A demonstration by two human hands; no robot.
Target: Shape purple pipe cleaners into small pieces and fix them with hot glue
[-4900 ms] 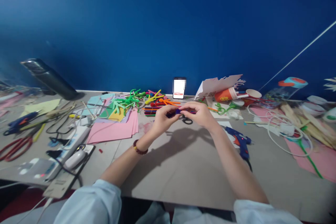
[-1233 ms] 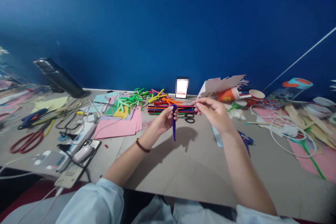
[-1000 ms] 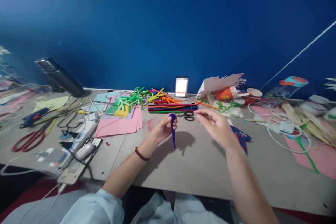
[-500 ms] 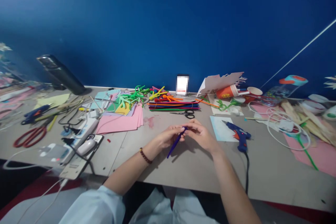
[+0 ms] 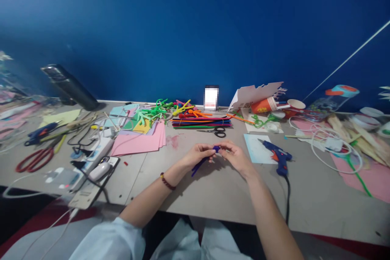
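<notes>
A purple pipe cleaner piece [image 5: 199,166] is held between my two hands above the middle of the table. Its bunched upper end shows between my fingertips, and its straight tails slant down to the left beneath my left hand. My left hand [image 5: 198,155] is closed on it, thumb on top. From the other side, my right hand [image 5: 234,155] pinches the bunched end with thumb and forefinger. Small black scissors [image 5: 219,131] lie just beyond my hands, in front of a bundle of coloured pipe cleaners [image 5: 201,123].
A blue glue gun [image 5: 278,155] rests on light blue paper at right, its cord running off the front edge. Pink paper sheets [image 5: 138,142], a power strip [image 5: 96,158] and red-handled scissors [image 5: 35,160] lie at left. A phone [image 5: 211,97] leans on the blue wall.
The purple piece has turned: its tails now slant more to the left, and its bunched end shows more clearly between my fingertips. My hands have shifted only slightly.
</notes>
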